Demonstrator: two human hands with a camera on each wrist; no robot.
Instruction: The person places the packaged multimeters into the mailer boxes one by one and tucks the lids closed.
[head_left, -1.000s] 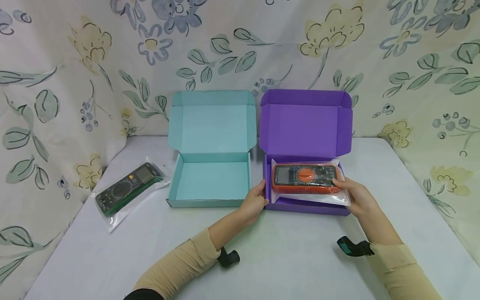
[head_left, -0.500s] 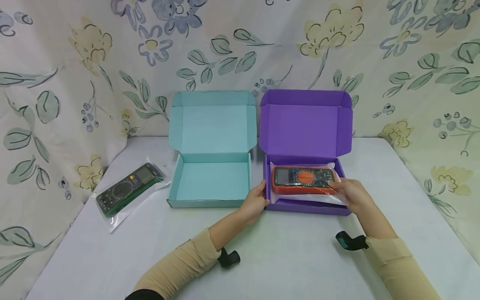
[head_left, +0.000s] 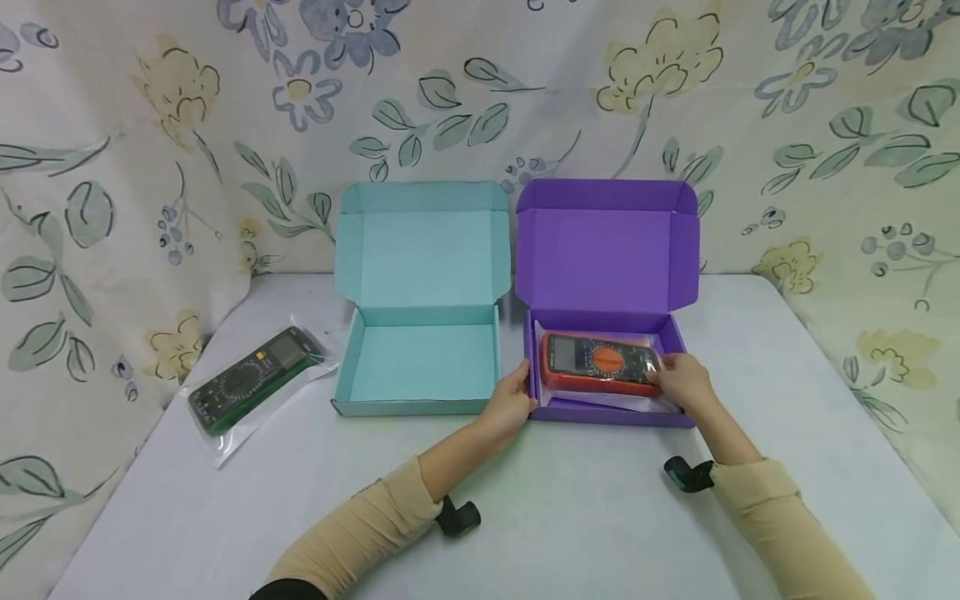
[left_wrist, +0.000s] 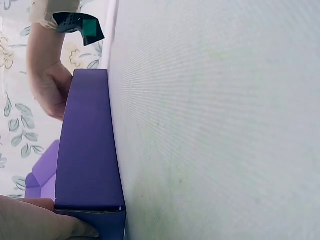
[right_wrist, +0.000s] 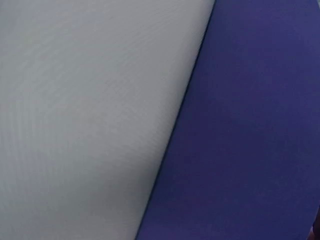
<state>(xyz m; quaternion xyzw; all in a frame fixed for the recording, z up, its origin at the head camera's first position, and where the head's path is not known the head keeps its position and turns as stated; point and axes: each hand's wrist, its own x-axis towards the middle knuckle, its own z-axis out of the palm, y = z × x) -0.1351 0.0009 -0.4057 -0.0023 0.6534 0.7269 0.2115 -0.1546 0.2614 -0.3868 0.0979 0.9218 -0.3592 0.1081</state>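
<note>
An orange-red multimeter [head_left: 597, 364] in a clear plastic bag lies inside the purple box [head_left: 611, 417], its right end slightly tilted. My right hand [head_left: 688, 383] pinches that right end, thumb on top and the other fingers hidden beneath. With my left hand [head_left: 512, 404] I hold the box's front left corner; in the left wrist view this hand [left_wrist: 35, 220] wraps the corner edge. Only the outer wall of the purple box [right_wrist: 240, 120] and the table show in the right wrist view.
Left of the purple box stands a teal box [head_left: 427, 258], lid up and nothing inside. A bagged green multimeter [head_left: 251, 379] lies at an angle farther left on the white table [head_left: 540, 508]. Floral cloth [head_left: 450, 92] hangs behind.
My right hand has moved left and lowered the orange-red multimeter deeper into the purple box. The left hand has stayed at the box corner.
</note>
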